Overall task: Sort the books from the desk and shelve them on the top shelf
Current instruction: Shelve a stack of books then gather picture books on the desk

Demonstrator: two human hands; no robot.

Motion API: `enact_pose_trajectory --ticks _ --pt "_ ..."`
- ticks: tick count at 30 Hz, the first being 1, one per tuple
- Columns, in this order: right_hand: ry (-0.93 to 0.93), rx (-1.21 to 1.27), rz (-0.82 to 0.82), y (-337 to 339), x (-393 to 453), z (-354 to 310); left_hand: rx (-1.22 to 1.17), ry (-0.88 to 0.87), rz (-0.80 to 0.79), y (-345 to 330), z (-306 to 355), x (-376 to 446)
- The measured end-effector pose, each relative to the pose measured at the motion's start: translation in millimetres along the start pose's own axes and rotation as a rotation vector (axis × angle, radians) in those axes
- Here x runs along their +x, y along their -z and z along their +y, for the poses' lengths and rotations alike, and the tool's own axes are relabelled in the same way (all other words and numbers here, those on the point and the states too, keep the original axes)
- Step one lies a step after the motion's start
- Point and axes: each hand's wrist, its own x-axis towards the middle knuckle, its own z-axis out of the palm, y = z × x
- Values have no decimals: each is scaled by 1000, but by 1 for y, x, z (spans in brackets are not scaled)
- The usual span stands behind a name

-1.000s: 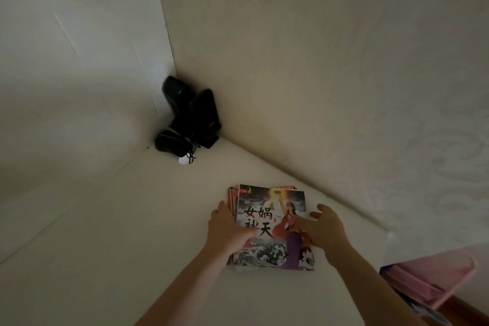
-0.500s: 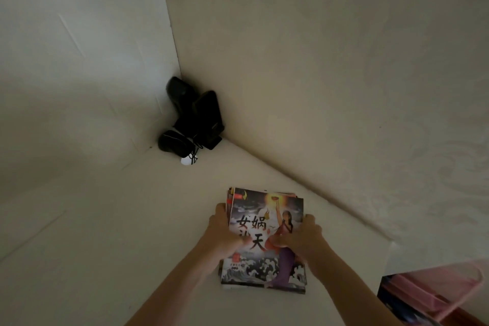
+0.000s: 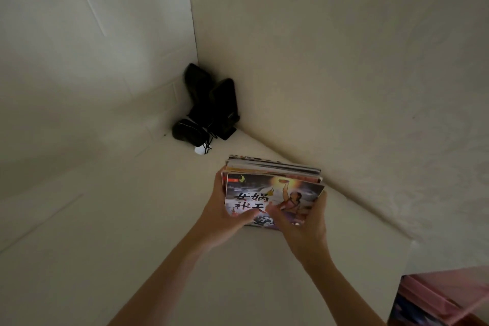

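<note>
**Standing the stack against the wall**

Head view: both hands held a stack of thin books (image 3: 274, 188) over the shelf (image 3: 132, 219), which looked to be the top one. The left hand (image 3: 225, 213) grasped the stack's left edge, thumb across the front cover. The right hand (image 3: 299, 225) grasped the right edge and lower corner, thumb also on the cover. The stack was tilted, its far edge raised and lying near the wall (image 3: 344, 74); whether it touched the wall or the shelf could not be told. The top cover showed a painted figure and large characters. Black objects (image 3: 209, 111) sat in the corner, well left of and beyond the stack, with a small white ball (image 3: 200, 150) just in front of them. A pink bin (image 3: 444, 296) showed well below and right of the stack.

The step in hand appeared to be tipping the stack upright. To do it well, I judged the person should keep both thumbs pressing so the thin covers did not fan or slide, settle the lower edge squarely on the shelf first, then lean the stack back on the wall. Letting go early risked the books slumping flat.
</note>
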Motion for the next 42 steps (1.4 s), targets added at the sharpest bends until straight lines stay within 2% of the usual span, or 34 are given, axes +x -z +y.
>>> enact_pose_trajectory --ticks 3,7,10,13,17,19,21,24,26,29,31,37,42 --pt "-16 237 150 -1 2 -22 -206 24 156 -8 17 -3" --pt "-209 381 326 -12 11 -29 -338 129 386 -28 34 7" --pt "-233 371 375 -18 15 -27 -360 153 478 -37 29 12" --pt "-274 424 382 -17 16 -27 -380 177 491 -38 28 14" --pt "-205 401 357 -20 12 -29 -381 124 539 -41 28 13" --pt "-200 406 328 -18 13 -28 -362 119 521 -42 28 11" --pt "-177 389 229 -9 12 -24 -343 126 405 -36 22 7" --pt "-58 202 25 4 -1 -7 -175 24 186 -19 8 -10" --pt "1 37 -25 4 -11 14 -27 3 74 -20 -3 -19" --pt "81 -52 -16 -1 -9 32 59 -14 104 -24 -6 -20" --pt "79 -25 -24 -1 -4 34 63 -70 149 -24 -16 -14" --pt "41 -61 28 -3 -8 51 53 -72 166 -23 -41 -11" --pt "32 -124 -52 2 -4 44 73 -123 187 -19 -32 -12"
